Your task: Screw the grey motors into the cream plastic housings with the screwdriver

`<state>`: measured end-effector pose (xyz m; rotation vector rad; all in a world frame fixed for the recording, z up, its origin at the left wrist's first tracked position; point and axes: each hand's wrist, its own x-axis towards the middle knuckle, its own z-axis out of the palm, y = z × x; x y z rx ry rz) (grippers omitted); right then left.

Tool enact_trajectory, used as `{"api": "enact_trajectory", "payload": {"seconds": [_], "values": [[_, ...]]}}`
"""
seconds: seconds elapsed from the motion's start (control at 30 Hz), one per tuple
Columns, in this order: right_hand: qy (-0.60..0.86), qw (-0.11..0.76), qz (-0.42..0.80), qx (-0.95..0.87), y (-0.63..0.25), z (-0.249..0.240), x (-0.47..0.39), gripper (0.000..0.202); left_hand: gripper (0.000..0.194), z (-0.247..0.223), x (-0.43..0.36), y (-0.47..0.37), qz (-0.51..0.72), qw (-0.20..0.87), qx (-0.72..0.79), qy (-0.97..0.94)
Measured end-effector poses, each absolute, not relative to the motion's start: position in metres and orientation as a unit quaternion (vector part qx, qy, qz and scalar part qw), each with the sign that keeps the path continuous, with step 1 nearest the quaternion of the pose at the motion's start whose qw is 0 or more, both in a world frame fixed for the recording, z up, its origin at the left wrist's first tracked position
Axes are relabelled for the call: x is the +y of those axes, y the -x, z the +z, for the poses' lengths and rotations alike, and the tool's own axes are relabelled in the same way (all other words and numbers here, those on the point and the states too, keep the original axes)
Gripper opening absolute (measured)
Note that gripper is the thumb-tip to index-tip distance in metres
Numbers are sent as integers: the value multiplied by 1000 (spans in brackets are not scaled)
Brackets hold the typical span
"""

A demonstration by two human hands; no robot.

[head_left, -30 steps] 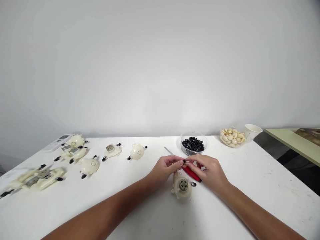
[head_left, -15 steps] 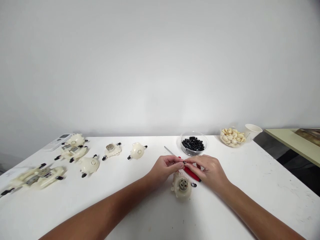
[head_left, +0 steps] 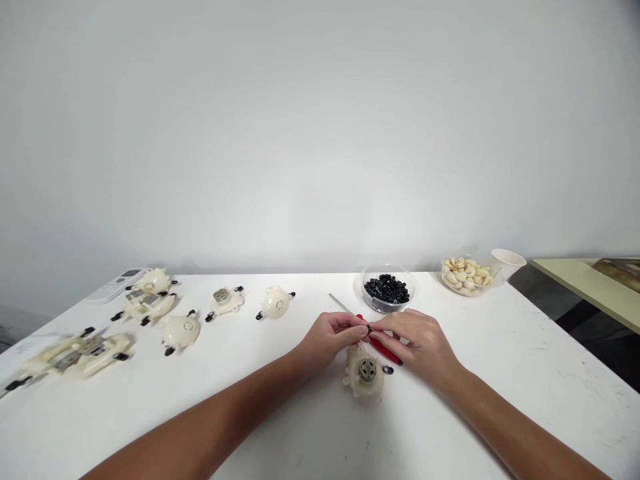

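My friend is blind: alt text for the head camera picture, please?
A left hand and right hand pinch a small dark part beside a cream housing on a white table; nearby are a red-handled tool and bowl of black pieces.

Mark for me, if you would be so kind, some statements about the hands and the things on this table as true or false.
1. The left hand and the right hand meet at a small black part. True.
2. The bowl of black pieces stands to the right of the bowl of pale pieces. False: it stands to the left of it.
3. A red-handled tool is partly hidden by the hands. True.
4. The white cup stands among the black pieces. False: it is beside the bowl of pale pieces.
5. The nearest cream housing shows a round grey part on top. True.
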<state>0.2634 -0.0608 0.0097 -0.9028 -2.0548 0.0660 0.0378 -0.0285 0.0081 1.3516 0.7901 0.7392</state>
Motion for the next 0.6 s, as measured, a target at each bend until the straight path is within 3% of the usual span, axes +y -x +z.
{"api": "enact_trajectory", "payload": {"seconds": [0.6], "values": [[361,383,-9,-850,-265,17,-61,16,24,11,-29,-38,317,640,353,-604]]}}
